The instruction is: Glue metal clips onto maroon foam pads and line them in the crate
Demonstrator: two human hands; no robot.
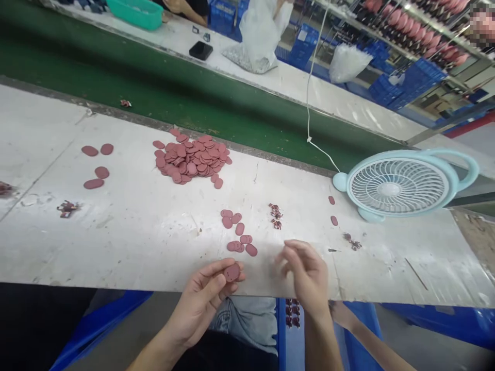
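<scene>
My left hand (204, 293) is closed on a dull-red oval disc (232, 273), pinched between thumb and fingers above the table's near edge. Small dark marks show on the disc's face. To its right, my right hand (305, 268) hovers over the table with bent fingers; motion smears the fingertips, so I cannot tell whether they hold anything. Beyond both hands lies a loose group of similar red discs (240, 229). A small cluster of dark-red and metallic parts (276, 216) sits just past my right hand.
A large heap of red discs (191, 157) lies farther back. At the right stands a pale-blue fan (390, 189) with a white cord. Another person's forearm (359, 330) reaches in at lower right. Below the edge, small dark-red parts (293, 313) lie by a blue bin. A thin stick (416, 273) lies rightward.
</scene>
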